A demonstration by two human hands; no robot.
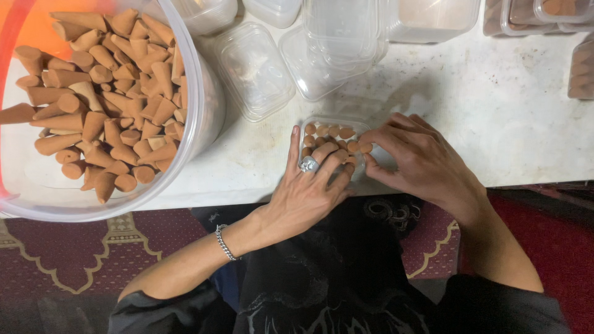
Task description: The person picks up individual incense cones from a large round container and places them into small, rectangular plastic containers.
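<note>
Both hands meet over a small clear plastic box at the near edge of the white marble table in the head view, close together with fingertips almost touching. Spread flat, the left hand lies on the near half of the box, its fingers fanned across the brown cones packed in rows inside; a chunky silver ring sits on one finger and a silver chain bracelet circles the wrist. Just right of it, the right hand curls in from the side, its fingertips pinching one cone at the box's right end. To the left stands a large clear tub heaped with loose cones of the same brown, tips pointing every way. Behind the small box lie empty clear containers and lids, some stacked, and at the far right edge are more boxes already filled with cones. Below the table edge the person's black clothing shows against a dark red patterned carpet
</note>
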